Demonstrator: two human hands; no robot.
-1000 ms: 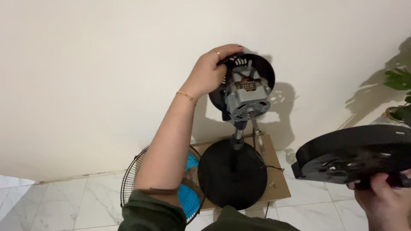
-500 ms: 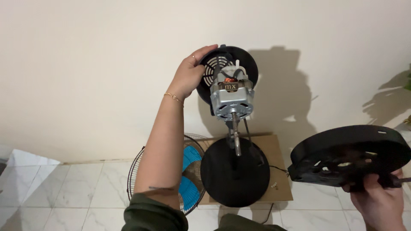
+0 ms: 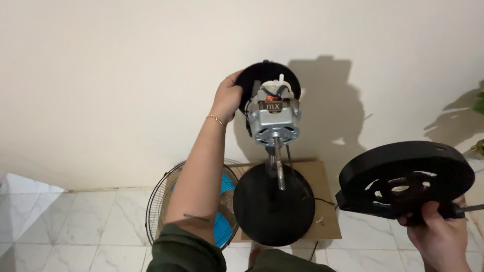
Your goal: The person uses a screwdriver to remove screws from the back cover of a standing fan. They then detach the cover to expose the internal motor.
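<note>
Gripping the black rear housing behind the bare fan motor, my left hand hides its rim. My right hand, partly cut off, clutches a black round cover; its fingers are obscured.

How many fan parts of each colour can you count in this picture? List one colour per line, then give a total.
Black: 3, the rear motor cover gripped by the left hand, the round base on the cardboard, and the round housing held by the right hand.
Silver: 2, the bare motor and the wire guard.
Blue: 1, the blade.
Total: 6
</note>
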